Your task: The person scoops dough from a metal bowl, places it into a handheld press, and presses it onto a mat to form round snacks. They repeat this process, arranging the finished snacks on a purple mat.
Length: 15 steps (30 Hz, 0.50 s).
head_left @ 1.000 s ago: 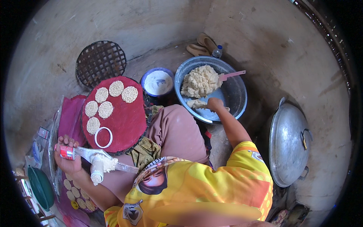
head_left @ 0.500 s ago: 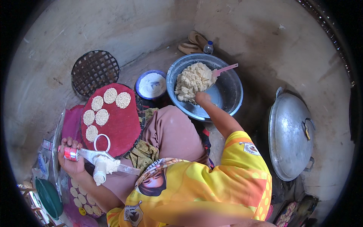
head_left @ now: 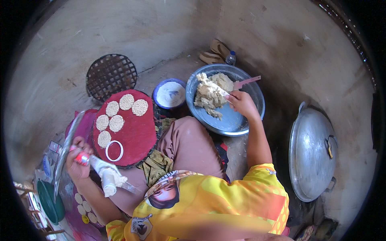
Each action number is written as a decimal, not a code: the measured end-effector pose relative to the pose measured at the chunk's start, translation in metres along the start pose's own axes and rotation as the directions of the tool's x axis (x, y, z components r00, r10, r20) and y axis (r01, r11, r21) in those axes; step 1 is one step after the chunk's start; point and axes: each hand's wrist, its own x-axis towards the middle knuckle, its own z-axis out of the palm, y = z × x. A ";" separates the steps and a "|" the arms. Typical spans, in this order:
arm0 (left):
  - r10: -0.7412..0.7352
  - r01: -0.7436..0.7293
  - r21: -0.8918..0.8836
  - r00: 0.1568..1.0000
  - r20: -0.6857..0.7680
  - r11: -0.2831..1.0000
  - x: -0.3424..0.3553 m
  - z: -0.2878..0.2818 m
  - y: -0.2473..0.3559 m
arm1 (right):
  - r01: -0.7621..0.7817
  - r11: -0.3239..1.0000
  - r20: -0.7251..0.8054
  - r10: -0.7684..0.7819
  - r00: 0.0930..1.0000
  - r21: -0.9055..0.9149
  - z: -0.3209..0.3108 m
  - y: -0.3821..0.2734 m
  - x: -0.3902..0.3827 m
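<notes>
My left hand is closed around the red and silver handle of a dough press, whose pale tube has soft dough heaped at its mouth. It hangs over my lap. My right hand grips a pale, narrow utensil coated with dough, its far end raised over the big blue-grey basin. A mass of sticky cream dough lies in the basin's left part. A pink spatula rests in the basin, its handle over the right rim.
Several textured dough rounds and a white ring lie on a red cloth-covered round board. Beyond it stands a woven basket. A blue-rimmed bowl of white flour sits beside the basin. A large lidded metal pot stands right.
My right hand has come up from the dough and moved right, now with the dough-coated utensil in view. My left hand still holds the press, slightly shifted; the whole view has turned a little.
</notes>
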 end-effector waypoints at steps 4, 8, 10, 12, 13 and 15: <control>-0.069 0.067 0.109 0.997 0.017 0.992 0.019 0.045 -0.026 | 0.254 0.844 0.092 -0.334 0.938 0.473 -0.006 -0.069 -0.032; -0.143 0.109 0.267 0.984 0.110 0.958 0.028 0.084 -0.049 | 0.400 0.765 0.125 -0.523 0.843 0.504 0.014 -0.117 -0.039; -0.127 0.096 0.250 0.986 0.112 0.964 0.025 0.086 -0.046 | 0.481 0.714 0.113 -0.609 0.785 0.509 0.027 -0.120 -0.032; -0.085 0.064 0.185 0.991 0.105 0.981 0.014 0.077 -0.038 | 0.430 0.812 0.147 -0.518 0.843 0.396 0.038 -0.105 -0.028; -0.050 0.038 0.172 0.997 0.066 0.984 0.007 0.070 -0.034 | 0.417 0.836 0.144 -0.490 0.860 0.356 0.045 -0.093 -0.025; 0.015 -0.023 0.217 0.999 0.038 0.976 -0.006 0.054 -0.024 | 0.454 0.883 0.224 -0.469 0.854 0.118 0.058 -0.063 -0.025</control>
